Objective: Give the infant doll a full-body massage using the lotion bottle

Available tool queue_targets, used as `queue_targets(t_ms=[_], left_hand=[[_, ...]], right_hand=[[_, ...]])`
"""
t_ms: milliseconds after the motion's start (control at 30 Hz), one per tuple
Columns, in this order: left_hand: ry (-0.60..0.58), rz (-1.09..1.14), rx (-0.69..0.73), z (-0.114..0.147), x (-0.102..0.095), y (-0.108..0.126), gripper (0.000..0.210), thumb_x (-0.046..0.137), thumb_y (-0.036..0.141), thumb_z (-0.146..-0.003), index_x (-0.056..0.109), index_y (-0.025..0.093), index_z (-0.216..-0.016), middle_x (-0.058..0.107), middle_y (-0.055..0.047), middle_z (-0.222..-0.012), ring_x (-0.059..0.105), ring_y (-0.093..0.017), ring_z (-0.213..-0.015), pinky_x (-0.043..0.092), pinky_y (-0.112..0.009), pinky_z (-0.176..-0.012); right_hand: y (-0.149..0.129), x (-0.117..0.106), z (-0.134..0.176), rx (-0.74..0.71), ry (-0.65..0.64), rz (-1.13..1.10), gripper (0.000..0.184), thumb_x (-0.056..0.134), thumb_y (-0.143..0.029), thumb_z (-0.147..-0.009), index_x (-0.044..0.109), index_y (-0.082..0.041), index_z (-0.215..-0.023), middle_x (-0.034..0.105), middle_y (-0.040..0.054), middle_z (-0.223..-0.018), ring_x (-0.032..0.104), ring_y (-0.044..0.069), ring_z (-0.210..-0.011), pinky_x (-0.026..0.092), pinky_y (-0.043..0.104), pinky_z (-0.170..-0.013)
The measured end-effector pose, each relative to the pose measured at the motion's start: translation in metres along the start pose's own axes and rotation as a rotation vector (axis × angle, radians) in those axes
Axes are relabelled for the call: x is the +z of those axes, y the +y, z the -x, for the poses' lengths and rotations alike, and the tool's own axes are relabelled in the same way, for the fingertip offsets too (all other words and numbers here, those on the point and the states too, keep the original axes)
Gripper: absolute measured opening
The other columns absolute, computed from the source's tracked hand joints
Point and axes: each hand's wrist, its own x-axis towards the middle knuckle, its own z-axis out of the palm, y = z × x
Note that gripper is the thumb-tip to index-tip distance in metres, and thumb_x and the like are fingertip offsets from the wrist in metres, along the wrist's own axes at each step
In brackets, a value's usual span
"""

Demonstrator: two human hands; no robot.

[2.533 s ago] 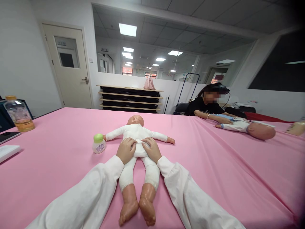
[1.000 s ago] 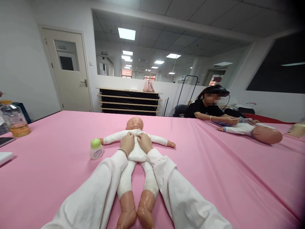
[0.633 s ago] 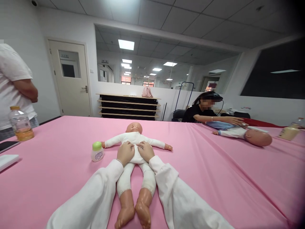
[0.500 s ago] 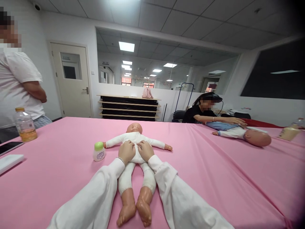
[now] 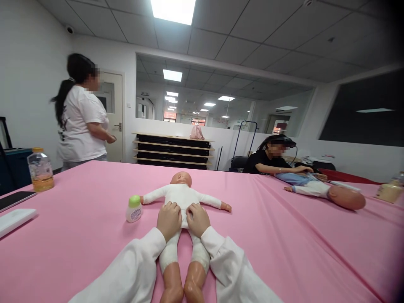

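Observation:
A baby doll [image 5: 180, 194] in a white suit lies on its back on the pink tablecloth [image 5: 78, 235], head away from me, arms spread, bare feet toward me. My left hand [image 5: 168, 219] and my right hand [image 5: 198, 219] rest side by side on the doll's lower belly, fingers pressed on the white cloth. Both my arms wear white sleeves. A small white bottle with a green cap [image 5: 134, 208] stands just left of the doll's arm.
A person in black [image 5: 268, 160] sits at the far right with a second doll [image 5: 328, 192]. A person in a white shirt [image 5: 81, 122] stands at the left near a door. A drink bottle [image 5: 41, 170], a phone [image 5: 14, 200] and a white box [image 5: 14, 219] lie at left.
My hands slid up the doll's chest, then back down to its lower belly. My view tilted upward and the standing person in white came into view at left.

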Motion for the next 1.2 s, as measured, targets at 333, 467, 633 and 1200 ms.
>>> queue_targets(t_ms=[333, 467, 633, 1200], left_hand=[[0.161, 0.038, -0.006, 0.008, -0.007, -0.003, 0.021, 0.039, 0.021, -0.08, 0.058, 0.016, -0.074, 0.055, -0.005, -0.08, 0.046, -0.014, -0.083, 0.031, -0.028, -0.074], [0.085, 0.142, -0.075, 0.009, -0.003, -0.006, 0.019, 0.039, 0.019, -0.078, 0.055, 0.014, -0.068, 0.054, -0.004, -0.074, 0.046, -0.011, -0.078, 0.033, -0.024, -0.071], [0.073, 0.22, -0.114, 0.007, 0.001, -0.008, 0.02, 0.037, 0.02, -0.079, 0.054, 0.014, -0.069, 0.054, -0.003, -0.076, 0.047, -0.011, -0.079, 0.035, -0.023, -0.073], [0.1, 0.286, -0.094, 0.008, 0.0, -0.012, 0.027, 0.036, 0.021, -0.083, 0.059, 0.02, -0.097, 0.056, -0.002, -0.105, 0.048, -0.014, -0.102, 0.036, -0.032, -0.092]], right_hand=[[0.007, -0.003, 0.009, 0.102, 0.217, -0.083, 0.009, 0.041, -0.012, -0.07, 0.048, -0.014, -0.065, 0.051, 0.0019, -0.071, 0.042, 0.01, -0.073, 0.031, 0.021, -0.069], [0.009, -0.001, 0.009, 0.108, 0.074, -0.085, 0.01, 0.04, -0.011, -0.069, 0.048, -0.014, -0.063, 0.051, 0.0011, -0.067, 0.041, 0.009, -0.069, 0.028, 0.02, -0.064], [0.008, -0.002, 0.009, 0.112, 0.082, -0.089, 0.011, 0.039, -0.012, -0.07, 0.048, -0.014, -0.064, 0.052, 0.0016, -0.07, 0.042, 0.009, -0.071, 0.029, 0.02, -0.066], [0.008, -0.005, 0.011, 0.099, 0.09, -0.237, 0.028, 0.04, -0.02, -0.08, 0.057, -0.017, -0.102, 0.054, 0.0049, -0.107, 0.046, 0.016, -0.103, 0.035, 0.033, -0.093]])
